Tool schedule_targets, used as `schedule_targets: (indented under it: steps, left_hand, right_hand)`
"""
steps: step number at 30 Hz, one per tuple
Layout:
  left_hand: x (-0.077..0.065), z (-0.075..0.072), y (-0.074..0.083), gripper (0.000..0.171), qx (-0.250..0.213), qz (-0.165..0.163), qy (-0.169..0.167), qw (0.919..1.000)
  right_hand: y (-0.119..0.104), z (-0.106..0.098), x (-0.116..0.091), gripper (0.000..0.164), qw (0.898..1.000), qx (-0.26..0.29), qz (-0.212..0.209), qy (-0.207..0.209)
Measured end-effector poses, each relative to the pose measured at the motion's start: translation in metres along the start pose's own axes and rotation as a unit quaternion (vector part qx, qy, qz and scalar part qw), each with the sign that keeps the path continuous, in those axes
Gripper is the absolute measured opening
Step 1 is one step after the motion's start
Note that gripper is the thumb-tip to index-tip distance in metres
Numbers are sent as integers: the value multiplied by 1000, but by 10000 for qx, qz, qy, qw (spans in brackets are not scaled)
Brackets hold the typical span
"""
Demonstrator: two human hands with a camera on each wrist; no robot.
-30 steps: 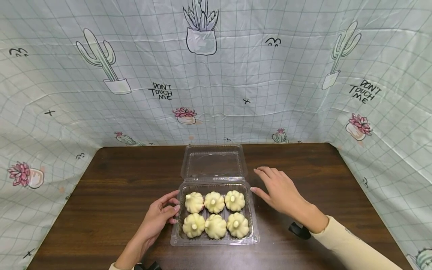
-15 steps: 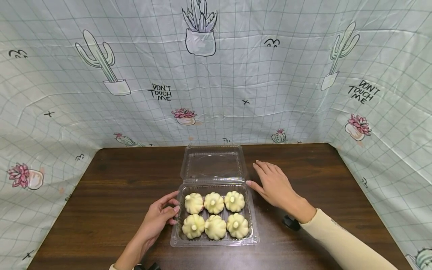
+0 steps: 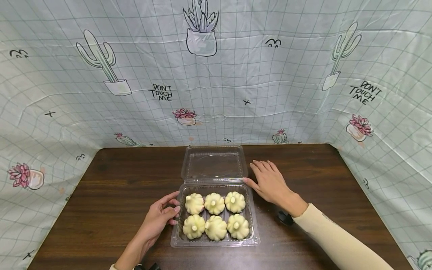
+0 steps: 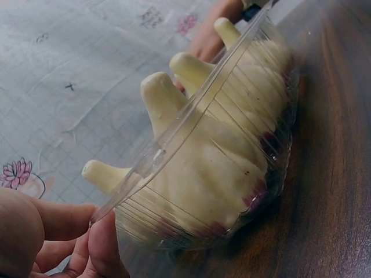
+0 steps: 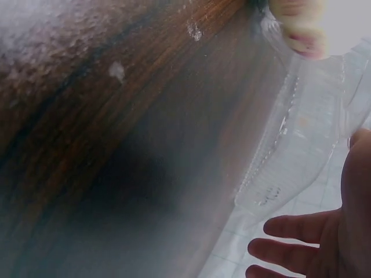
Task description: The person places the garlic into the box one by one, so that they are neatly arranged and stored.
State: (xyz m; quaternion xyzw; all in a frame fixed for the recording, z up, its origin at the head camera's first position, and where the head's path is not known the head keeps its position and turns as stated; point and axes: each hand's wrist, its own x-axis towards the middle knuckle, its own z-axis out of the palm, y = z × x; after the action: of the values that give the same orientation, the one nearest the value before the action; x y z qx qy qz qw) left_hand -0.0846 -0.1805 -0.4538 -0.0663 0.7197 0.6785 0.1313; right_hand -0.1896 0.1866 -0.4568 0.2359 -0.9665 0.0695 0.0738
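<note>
A clear plastic clamshell box (image 3: 216,243) lies on the table with its lid (image 3: 216,165) tipped back, away from the person. Several pale garlic bulbs (image 3: 237,226) sit inside in two rows, stems mostly upward; purplish patches show low on the bulbs (image 4: 214,168) in the left wrist view. My left hand (image 3: 156,218) pinches the box's left rim between thumb and finger. At the hinge's right end is my right hand (image 3: 270,183), fingers extended beside the lid, thumb tip at the hinge corner. Whether that thumb touches the plastic, I cannot tell.
The dark wooden table (image 3: 128,168) extends to both sides of the box. Behind it and at its sides hangs a pale grid-patterned cloth (image 3: 216,75) printed with cacti.
My right hand has moved left, toward the lid and hinge corner, its thumb now at the hinge. The left hand, box and garlic bulbs have stayed in place.
</note>
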Motion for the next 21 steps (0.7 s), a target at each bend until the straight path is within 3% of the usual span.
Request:
schedule_targets:
  steps: [11,21]
  left_hand:
    - [2,1,2,55,2,47,-67,10000]
    - [2,3,1,55,70,149,-153,9997]
  right_hand:
    - [3,2,4,67,9996,240,-169,-46]
    - [3,-3,6,60,9988,415,-68,-256]
